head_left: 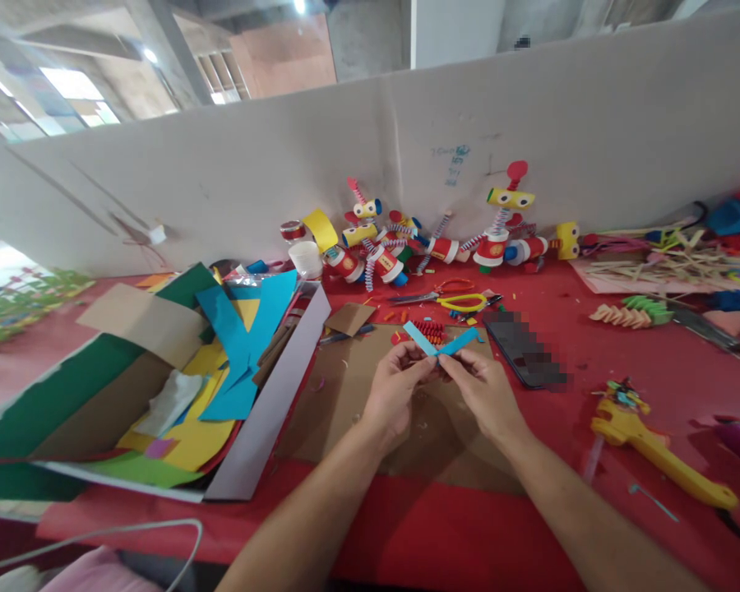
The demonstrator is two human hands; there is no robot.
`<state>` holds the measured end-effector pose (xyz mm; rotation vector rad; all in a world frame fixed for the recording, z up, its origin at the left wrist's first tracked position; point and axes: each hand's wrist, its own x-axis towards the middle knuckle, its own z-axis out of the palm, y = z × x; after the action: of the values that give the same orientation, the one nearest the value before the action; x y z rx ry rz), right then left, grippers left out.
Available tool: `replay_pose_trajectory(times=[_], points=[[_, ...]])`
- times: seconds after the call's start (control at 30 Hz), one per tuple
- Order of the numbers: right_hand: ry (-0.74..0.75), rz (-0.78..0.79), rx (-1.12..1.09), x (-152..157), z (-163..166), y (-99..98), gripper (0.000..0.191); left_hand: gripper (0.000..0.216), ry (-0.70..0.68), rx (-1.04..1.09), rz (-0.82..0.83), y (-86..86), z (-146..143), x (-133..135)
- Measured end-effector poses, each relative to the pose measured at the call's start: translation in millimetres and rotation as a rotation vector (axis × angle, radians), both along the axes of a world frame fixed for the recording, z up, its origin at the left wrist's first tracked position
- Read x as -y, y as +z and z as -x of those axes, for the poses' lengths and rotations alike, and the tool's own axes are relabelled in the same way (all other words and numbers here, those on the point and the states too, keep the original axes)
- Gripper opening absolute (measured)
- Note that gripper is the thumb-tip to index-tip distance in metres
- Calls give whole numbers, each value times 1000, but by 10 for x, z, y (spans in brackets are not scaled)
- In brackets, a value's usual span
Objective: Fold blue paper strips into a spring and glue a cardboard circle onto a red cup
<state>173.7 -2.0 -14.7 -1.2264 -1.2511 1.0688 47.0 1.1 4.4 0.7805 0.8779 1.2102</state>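
My left hand and my right hand meet over a brown cardboard sheet on the red table. Both pinch two blue paper strips that spread upward in a V from my fingertips. Just behind the strips lies a small red folded paper spring. Fingers of both hands are closed on the strips.
A grey box full of coloured paper sheets lies to the left. Scissors lie behind the strips, a dark phone to the right, a yellow glue gun further right. Paper-cup figures line the white partition.
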Motion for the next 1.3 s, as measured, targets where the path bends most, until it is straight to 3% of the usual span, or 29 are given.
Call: replay_pose_trajectory(times=[0.2, 0.43, 0.77, 1.3], points=[[48, 53, -90, -29, -9, -1, 21, 16, -47, 28, 102, 10, 51, -36], [58, 43, -3, -18, -25, 0, 26, 22, -13, -23, 32, 23, 22, -17], [-1, 22, -16, -19, 13, -81, 31, 19, -3, -19, 97, 13, 34, -29], [111, 83, -98, -63, -48, -12, 26, 18, 8, -79, 121, 9, 76, -55]])
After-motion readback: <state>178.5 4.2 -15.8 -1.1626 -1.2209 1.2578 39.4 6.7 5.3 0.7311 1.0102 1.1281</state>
